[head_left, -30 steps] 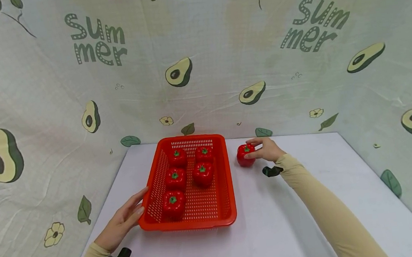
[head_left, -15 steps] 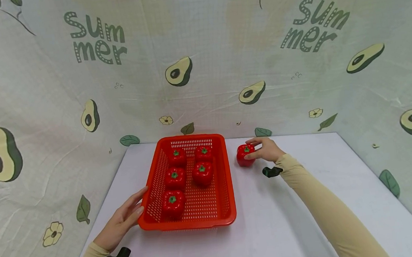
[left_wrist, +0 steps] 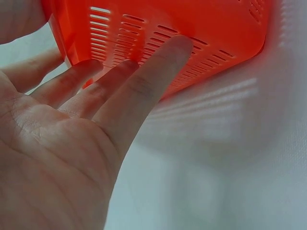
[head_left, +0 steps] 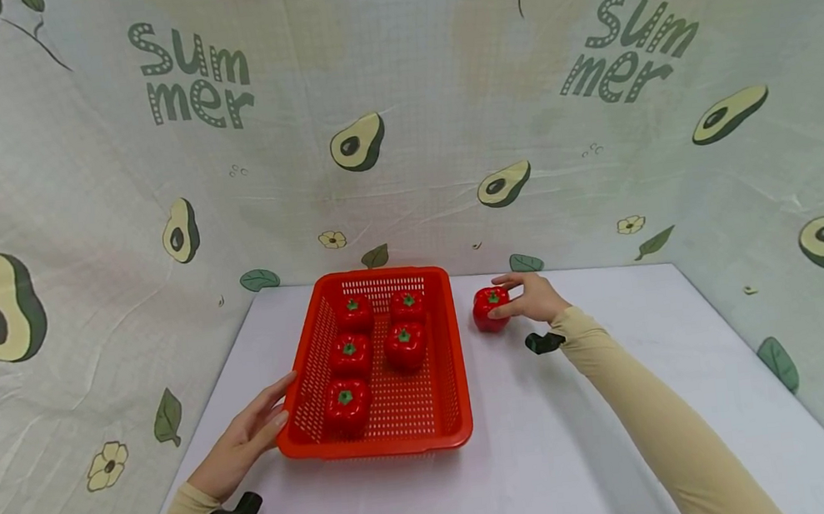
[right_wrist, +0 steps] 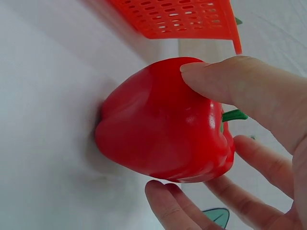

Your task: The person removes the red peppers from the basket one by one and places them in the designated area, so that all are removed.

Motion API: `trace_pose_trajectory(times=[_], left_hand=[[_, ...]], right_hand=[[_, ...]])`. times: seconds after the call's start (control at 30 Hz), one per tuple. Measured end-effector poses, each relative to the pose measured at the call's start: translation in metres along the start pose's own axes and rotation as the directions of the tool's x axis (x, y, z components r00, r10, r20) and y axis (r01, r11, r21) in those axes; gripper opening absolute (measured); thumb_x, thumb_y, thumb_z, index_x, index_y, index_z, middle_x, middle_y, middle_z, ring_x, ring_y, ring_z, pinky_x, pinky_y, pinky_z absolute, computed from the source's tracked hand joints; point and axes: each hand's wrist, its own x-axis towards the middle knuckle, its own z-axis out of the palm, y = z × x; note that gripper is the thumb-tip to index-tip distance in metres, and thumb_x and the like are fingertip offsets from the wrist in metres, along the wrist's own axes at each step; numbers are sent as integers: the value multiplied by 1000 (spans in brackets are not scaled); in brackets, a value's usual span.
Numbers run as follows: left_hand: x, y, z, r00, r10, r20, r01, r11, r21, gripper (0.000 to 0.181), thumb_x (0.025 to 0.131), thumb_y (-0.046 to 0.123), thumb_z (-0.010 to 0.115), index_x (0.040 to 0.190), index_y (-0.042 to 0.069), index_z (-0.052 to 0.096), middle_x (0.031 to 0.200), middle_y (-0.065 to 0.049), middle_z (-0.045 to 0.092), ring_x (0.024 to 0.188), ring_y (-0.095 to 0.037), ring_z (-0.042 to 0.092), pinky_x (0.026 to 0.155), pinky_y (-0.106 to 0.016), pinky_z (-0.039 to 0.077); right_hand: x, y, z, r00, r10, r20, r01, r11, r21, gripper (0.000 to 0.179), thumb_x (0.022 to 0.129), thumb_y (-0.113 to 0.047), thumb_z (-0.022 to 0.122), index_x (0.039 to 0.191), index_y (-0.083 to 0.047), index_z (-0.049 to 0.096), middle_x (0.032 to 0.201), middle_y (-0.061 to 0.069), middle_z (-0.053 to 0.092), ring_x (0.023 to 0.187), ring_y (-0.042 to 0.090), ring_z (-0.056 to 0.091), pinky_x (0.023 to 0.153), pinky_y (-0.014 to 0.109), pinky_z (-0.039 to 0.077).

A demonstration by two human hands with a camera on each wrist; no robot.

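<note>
A glossy red bell pepper (head_left: 489, 312) with a green stem stands on the white table, right of the red basket (head_left: 465, 402). Around its upper part my right hand (head_left: 537, 301) has its thumb on one side and its fingers on the other. In the right wrist view the thumb (right_wrist: 216, 79) lies on the pepper's shoulder, and fingertips (right_wrist: 156, 189) show right at its opposite edge. My left hand (head_left: 239, 443) holds the basket's left side at the rim. In the left wrist view its fingers (left_wrist: 158, 72) lie against the slotted outer wall.
Several more red peppers (head_left: 347, 409) stand in the basket in two columns, stems up. The white table (head_left: 555, 468) ends at a pale cloth wall (head_left: 425, 163) printed with avocados, close behind the basket. Cloth also hangs along both sides.
</note>
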Motion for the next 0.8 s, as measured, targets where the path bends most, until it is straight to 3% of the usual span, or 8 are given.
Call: trace_pose_trajectory(times=[0.3,0.5,0.8], left_hand=[[0,0,-1,1000,2,4,-2,1000,7,56,107,13,46,158,25,27,163,-5,21,138,-8,39,93,-34,51],[1,-2,-2,1000,16,6,-16,1000,3,56,107,12,45,158,24,27,163,-6,21,137,-8,40,94,-33,51],[2,-4,-2,999,40,25,-40,999,1,57,107,12,44,159,23,25,164,-9,19,137,-8,41,94,-34,51]], right_hand=[[-1,-3,-7,999,-49,-24,47,997,-61,74,80,-28,85,143,-7,52,135,23,53,124,44,48,91,51,51],[-8,-20,-10,997,-68,-45,64,995,-80,77,77,-29,87,142,-7,52,136,23,52,115,43,57,86,47,55],[-17,-49,-12,992,-94,-80,88,993,-80,72,79,-27,85,140,-5,53,133,22,55,118,43,55,85,47,56]])
